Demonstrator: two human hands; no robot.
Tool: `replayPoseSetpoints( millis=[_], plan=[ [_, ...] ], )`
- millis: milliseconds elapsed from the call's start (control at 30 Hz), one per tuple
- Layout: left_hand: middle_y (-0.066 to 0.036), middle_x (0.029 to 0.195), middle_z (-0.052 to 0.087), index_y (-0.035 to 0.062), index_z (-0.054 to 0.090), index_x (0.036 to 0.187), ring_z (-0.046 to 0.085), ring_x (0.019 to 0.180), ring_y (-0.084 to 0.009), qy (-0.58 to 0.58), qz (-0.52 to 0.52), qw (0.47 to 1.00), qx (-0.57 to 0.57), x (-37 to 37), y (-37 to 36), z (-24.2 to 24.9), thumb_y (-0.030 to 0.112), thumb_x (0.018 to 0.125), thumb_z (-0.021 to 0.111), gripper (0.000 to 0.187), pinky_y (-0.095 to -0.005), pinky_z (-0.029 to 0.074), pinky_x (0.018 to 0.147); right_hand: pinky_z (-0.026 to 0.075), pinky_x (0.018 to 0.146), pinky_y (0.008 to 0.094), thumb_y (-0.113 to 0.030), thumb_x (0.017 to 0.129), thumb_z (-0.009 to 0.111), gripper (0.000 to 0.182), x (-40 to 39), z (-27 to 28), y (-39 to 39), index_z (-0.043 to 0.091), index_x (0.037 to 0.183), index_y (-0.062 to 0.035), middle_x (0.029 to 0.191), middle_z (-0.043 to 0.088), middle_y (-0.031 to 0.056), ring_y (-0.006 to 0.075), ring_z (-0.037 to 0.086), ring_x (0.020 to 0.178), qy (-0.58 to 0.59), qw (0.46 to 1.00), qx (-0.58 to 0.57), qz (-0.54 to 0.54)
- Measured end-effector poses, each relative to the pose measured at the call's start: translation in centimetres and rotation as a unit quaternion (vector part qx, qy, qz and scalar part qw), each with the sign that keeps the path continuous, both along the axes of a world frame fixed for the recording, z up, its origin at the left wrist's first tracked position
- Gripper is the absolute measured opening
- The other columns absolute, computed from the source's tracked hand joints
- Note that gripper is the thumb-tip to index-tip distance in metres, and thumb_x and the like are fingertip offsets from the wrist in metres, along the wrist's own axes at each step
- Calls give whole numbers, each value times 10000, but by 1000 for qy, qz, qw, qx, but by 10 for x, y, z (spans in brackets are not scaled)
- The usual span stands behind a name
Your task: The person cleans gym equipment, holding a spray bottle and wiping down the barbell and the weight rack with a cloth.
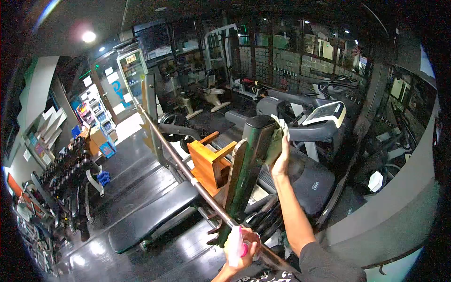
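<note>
A cloth (pixel 273 148) is against the top of the dark upright (pixel 251 162), held by the right hand's (pixel 282 155) upward-pointing fingers, arm outstretched; lower, the left hand's (pixel 251 249) fingers curl around a pink-and-white bottle (pixel 236 244).

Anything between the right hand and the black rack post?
Only the dark cloth: it sits between the right hand and the side of the black post, near the top. Nothing else visible is in the way; the metal bar passes lower in the picture, clear of that hand.
</note>
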State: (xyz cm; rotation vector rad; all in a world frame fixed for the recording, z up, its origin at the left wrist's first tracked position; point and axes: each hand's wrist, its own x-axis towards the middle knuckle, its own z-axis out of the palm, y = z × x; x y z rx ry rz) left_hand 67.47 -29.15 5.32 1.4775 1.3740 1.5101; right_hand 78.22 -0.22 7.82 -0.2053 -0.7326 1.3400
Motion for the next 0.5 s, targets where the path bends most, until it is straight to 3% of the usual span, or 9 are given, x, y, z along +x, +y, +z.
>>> replayPoseSetpoints(
  millis=[33,100,133,200,233,300,400,433,500],
  plan=[
    [-106,923,559,8,476,1050,558,865,-224,-1,1,1000,-1,0,0,2,161,773,641,358,-362,435,819,245,1051,334,-361,895,491,564,-4,0,-7,391,1328,-14,1344,409,94,215,373,1238,-84,991,-14,-107],
    [-110,954,541,11,498,1018,546,901,-225,-26,-4,999,43,-1,2,5,170,777,642,323,-349,436,811,254,1043,341,-423,919,470,586,-15,-10,-23,407,1307,13,1305,448,127,228,393,1221,-244,916,-44,-315],
    [-110,954,541,11,498,1018,546,901,-225,-25,-4,999,41,-2,4,3,170,777,642,323,-349,436,811,248,1039,342,-384,929,474,558,-25,-30,-31,393,1315,11,1309,436,148,242,378,1228,-264,887,-145,-352],
    [-101,730,607,-26,480,1019,621,654,-177,23,9,991,129,-5,11,-3,66,757,664,333,-286,486,648,187,1075,360,-467,864,551,765,-29,-65,-58,297,1355,63,1416,298,190,279,281,1302,-257,916,-129,-278],
    [-101,730,607,-26,480,1019,621,654,-177,23,8,991,129,-5,11,-4,66,757,664,333,-286,486,648,209,1062,356,-433,865,570,743,-32,-85,-67,306,1348,67,1398,328,191,270,302,1285,-273,908,-159,-276],
    [-107,793,601,-32,454,1041,619,684,-190,-18,-8,996,82,-6,11,-5,87,778,642,344,-294,486,666,210,1061,345,-320,874,590,630,-34,-178,-65,351,1350,17,1385,370,149,235,318,1277,-275,918,-143,-249],
    [-96,896,558,2,434,1081,569,793,-191,-57,-32,997,37,-10,8,-3,100,805,559,319,-316,455,746,246,1059,349,-293,879,582,552,-34,-196,-91,402,1323,-18,1376,383,144,234,349,1271,-357,896,-186,-187],
    [-91,948,536,19,424,1101,545,847,-191,-76,-41,996,15,-11,6,-2,107,819,518,311,-328,439,786,251,1062,349,-309,874,586,566,-31,-206,-85,403,1321,-13,1388,366,145,236,345,1277,-339,914,-161,-154],
    [-95,959,541,14,409,1114,547,856,-189,-110,-37,993,2,-8,10,5,108,828,509,317,-323,437,792,277,1042,345,-350,861,601,617,-29,-156,-80,392,1321,4,1366,396,142,231,372,1251,-345,899,-222,-152]
  ],
)
